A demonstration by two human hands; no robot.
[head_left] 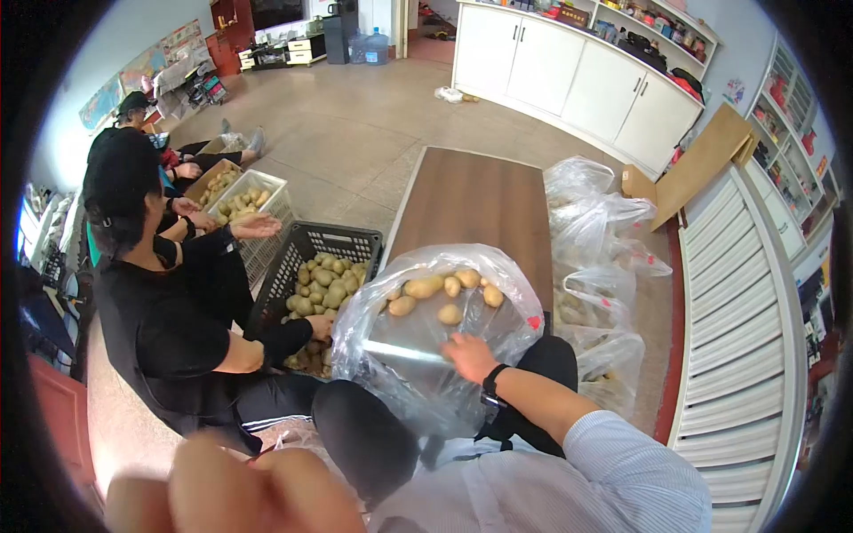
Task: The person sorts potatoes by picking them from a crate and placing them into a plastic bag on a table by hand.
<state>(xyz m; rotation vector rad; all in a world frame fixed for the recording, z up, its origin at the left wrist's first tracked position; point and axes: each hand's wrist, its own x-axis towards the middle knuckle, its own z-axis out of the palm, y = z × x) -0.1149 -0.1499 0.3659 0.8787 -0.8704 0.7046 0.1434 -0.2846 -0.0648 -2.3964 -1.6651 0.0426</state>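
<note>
A clear plastic bag (426, 391) lies spread open in front of my knees, its far part over the brown tabletop. Several potatoes (450, 314) rest inside it, mostly toward its far side. My right hand (469, 357), with a dark band on the wrist, is at the near right part of the bag, its fingers bent together on the plastic. Close to the camera at lower left, my left hand (240, 489) is large and blurred; whether it holds anything is unclear.
To the left, a black crate (333, 233) holds many potatoes, with a co-worker's hand (320, 327) in it. Beyond are a white crate (283, 202) of potatoes and other seated people. Filled plastic bags (595, 293) line the brown table's (480, 200) right side, near a white radiator (742, 338).
</note>
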